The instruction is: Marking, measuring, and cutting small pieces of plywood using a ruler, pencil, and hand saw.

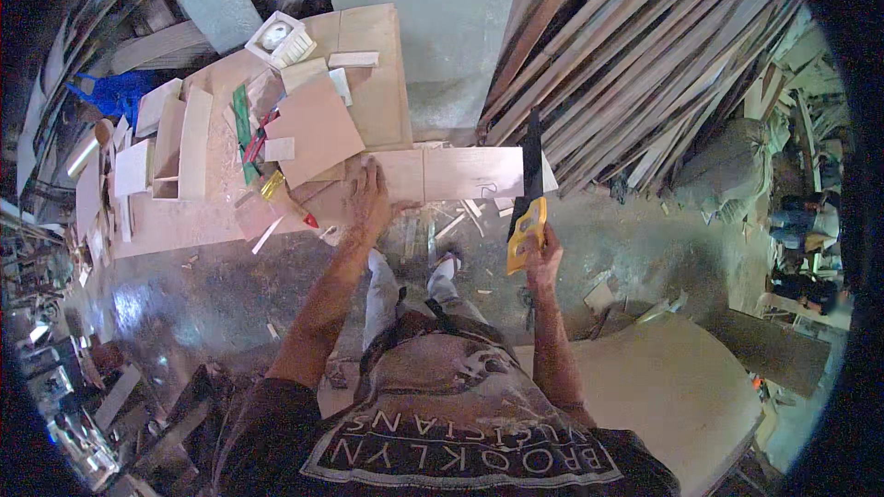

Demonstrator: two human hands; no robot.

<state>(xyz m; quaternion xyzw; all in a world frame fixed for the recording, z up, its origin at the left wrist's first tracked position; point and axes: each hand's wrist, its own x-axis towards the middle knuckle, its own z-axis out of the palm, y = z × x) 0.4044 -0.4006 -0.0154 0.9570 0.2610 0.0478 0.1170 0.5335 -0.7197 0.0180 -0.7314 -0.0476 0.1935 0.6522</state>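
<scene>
Behind both hands, pale lettering is borne upside-down by the dark shirt (460,405). Here the yellow-handled saw (526,237) is gripped by the right hand (543,262), its dark blade laid across the pale board (474,171) just ahead. Farther left along the wood, the left hand (370,198) is laid flat, opened. Left of that, an open wooden box (194,147) is seen, contents unclear; farther ahead, something rounded and white (274,35) is held by a pale container (294,49).
</scene>
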